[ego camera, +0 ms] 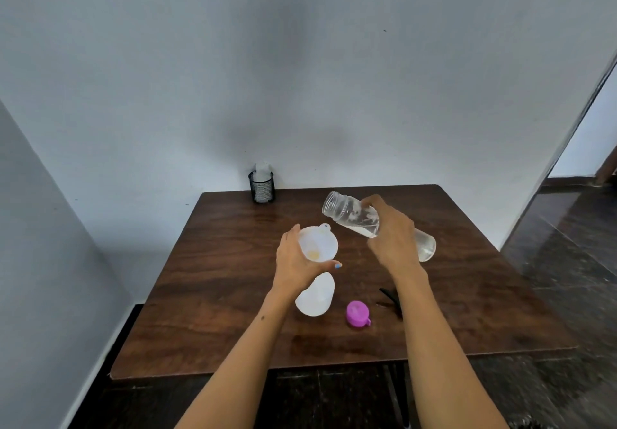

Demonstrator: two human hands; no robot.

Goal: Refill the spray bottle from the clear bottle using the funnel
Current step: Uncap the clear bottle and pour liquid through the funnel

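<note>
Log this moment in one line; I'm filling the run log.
left hand: holds funnel on spray bottle | right hand: grips tilted clear bottle | pink cap: on table

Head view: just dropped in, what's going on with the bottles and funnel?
A person is set up to refill. The left hand holds the white funnel seated on the spray bottle on the table. The right hand grips the clear bottle, uncapped and tilted with its mouth up and left, beside the funnel rather than over it. No liquid is pouring. A pink cap lies nearby.
</note>
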